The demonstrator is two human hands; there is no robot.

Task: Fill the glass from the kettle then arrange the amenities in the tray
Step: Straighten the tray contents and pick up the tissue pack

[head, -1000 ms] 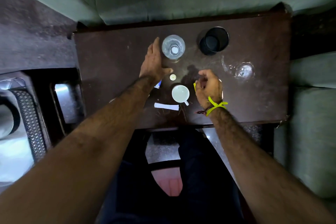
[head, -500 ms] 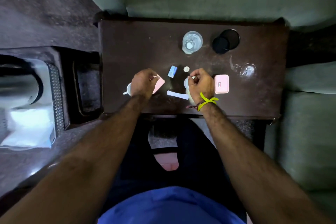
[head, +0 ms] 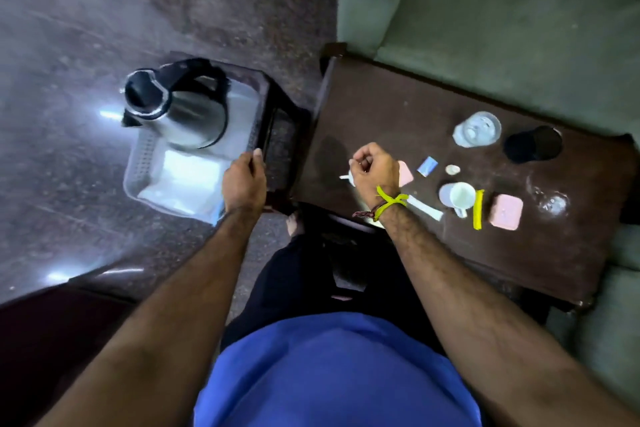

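Observation:
My left hand [head: 244,180] grips the near right edge of the dark tray [head: 268,97], which stands on the floor to the left of the table. A steel kettle [head: 180,104] with a black handle stands in the tray on a pale liner. My right hand [head: 374,170] is curled over a white cup [head: 346,177] at the table's left part; only the cup's handle and a bit of rim show. The glass [head: 478,128] with water in it stands at the back of the table.
On the dark table [head: 363,107] lie a second white cup [head: 459,196], two pink soaps [head: 506,211] [head: 406,173], a blue sachet [head: 426,166], a white sachet [head: 424,206], a yellow strip [head: 478,209], a black cup [head: 533,144] and a clear glass [head: 550,198]. A green sofa [head: 485,10] borders it.
My view swung left onto the tray and kettle. My left hand left the table and took the tray's edge. My right hand moved left from the middle cup to the left cup.

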